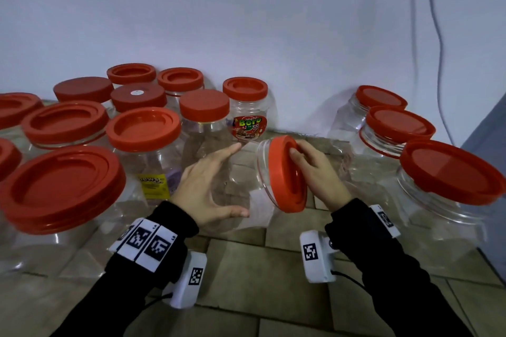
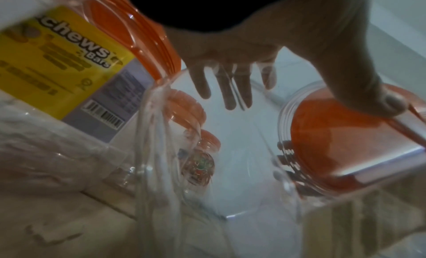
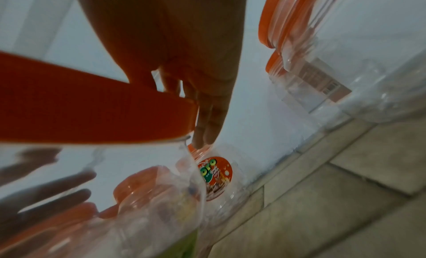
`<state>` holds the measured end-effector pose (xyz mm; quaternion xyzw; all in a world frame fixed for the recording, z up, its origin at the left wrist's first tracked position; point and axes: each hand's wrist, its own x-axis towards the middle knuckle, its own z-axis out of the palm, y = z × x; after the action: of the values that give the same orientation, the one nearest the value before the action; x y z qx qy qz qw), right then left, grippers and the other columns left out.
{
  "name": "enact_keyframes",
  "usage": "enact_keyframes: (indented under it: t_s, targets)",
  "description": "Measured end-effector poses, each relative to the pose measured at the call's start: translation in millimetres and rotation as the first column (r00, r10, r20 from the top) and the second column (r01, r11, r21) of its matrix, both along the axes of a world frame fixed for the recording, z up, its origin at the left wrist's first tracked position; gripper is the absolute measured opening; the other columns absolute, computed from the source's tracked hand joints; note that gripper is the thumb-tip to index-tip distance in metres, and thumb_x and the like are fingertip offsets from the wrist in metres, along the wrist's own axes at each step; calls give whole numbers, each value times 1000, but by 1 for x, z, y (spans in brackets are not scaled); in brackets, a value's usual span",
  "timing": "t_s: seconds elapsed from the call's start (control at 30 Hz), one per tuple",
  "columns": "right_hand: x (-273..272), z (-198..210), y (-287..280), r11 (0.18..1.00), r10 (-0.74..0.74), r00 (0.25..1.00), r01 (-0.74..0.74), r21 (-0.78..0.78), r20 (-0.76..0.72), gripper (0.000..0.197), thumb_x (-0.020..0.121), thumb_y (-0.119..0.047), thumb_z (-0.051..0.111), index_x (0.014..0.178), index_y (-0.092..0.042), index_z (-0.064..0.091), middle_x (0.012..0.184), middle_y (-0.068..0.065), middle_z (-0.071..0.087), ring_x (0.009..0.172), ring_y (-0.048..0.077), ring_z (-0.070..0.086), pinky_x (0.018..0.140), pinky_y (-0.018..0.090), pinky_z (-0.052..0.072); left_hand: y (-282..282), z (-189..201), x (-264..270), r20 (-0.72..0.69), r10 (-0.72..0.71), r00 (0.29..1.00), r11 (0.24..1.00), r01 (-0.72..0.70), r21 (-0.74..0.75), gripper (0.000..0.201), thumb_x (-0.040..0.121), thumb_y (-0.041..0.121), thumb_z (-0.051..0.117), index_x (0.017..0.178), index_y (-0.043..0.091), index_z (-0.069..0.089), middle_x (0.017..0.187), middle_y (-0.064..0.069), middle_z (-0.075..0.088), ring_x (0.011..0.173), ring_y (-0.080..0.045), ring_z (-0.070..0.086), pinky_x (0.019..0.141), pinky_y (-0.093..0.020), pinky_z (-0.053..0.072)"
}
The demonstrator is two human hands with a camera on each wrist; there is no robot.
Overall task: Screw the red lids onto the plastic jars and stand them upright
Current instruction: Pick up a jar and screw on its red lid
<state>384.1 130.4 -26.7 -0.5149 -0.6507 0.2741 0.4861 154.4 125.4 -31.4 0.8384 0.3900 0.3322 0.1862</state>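
Note:
A clear plastic jar (image 1: 243, 169) lies on its side in the middle of the head view, its mouth turned to the right. A red lid (image 1: 284, 175) sits on that mouth. My left hand (image 1: 216, 180) holds the jar's body, fingers spread over the top and thumb underneath. My right hand (image 1: 312, 169) grips the lid, fingertips over its upper rim. In the left wrist view the left hand (image 2: 242, 61) spans the jar (image 2: 230, 189), and the lid (image 2: 345, 143) shows through the plastic. The right wrist view has the right hand (image 3: 184, 61) on the lid (image 3: 92, 107).
Several lidded jars stand upright at the left and back, among them a "chews" jar (image 1: 147, 161) and a "Boro" jar (image 1: 246, 107). Three lidded jars (image 1: 449, 172) stand at the right. Bare tiled floor (image 1: 260, 268) lies in front; a cable (image 1: 438, 35) hangs on the wall.

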Motion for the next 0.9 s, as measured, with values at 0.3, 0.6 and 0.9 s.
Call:
enact_keyframes:
  t_s: [0.3,0.6,0.9]
  targets:
    - [6,15,-13,995,-15,951,-16,99,308,36,86,-36,46,122,-39,48,107,-13,47,99,-12,44,87,7,33,6,1,6,-77,-67,995,997,69,26,99,46,75,59,132,50,16,135,28,25,121,9,21,100,-34,19]
    - [11,39,-42,957,221,801,-70,-280,556,122,52,-71,70,143,-42,-6,148,-12,14,133,12,28,108,35,32,13,4,3,-19,-97,995,995,97,-33,98,42,83,56,129,54,19,126,47,26,121,13,23,101,-31,16]
    - [5,45,-36,934,198,851,-12,-358,487,103,64,-76,54,145,-37,3,149,1,23,134,20,31,103,30,26,16,2,5,9,-92,996,996,93,-8,100,44,81,58,131,50,22,132,35,28,127,-4,32,107,-49,26]
